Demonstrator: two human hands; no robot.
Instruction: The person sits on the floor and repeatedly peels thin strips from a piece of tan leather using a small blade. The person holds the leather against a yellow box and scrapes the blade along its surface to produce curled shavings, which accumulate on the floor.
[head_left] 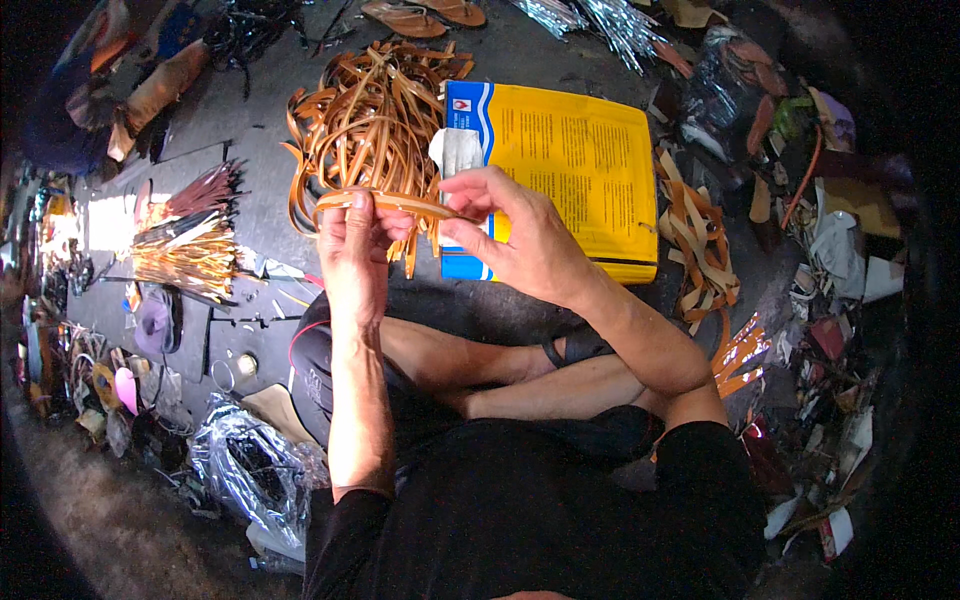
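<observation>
A narrow tan strap [410, 205], which looks like leather, stretches roughly level between my two hands. My left hand [362, 240] pinches it, thumb on top and fingers curled behind. At the strap's other end is my right hand [520, 225], its thumb and forefinger on either side and the other fingers bent around that end; the exact contact is partly hidden. Just beyond lies a big tangled heap of similar brown straps [375, 120]. Beneath my right hand rests a yellow and blue rectangular can [580, 170], with a whitish patch [460, 150] near its left edge.
More tan strips [700, 240] lie right of the can. Bundled strips [185, 250] spread out on the left. Sandals [405, 20] are at the far edge. Clear plastic wrapping [250, 460] sits lower left, and mixed scraps [830, 260] crowd the right side. My crossed legs [450, 355] are below my hands.
</observation>
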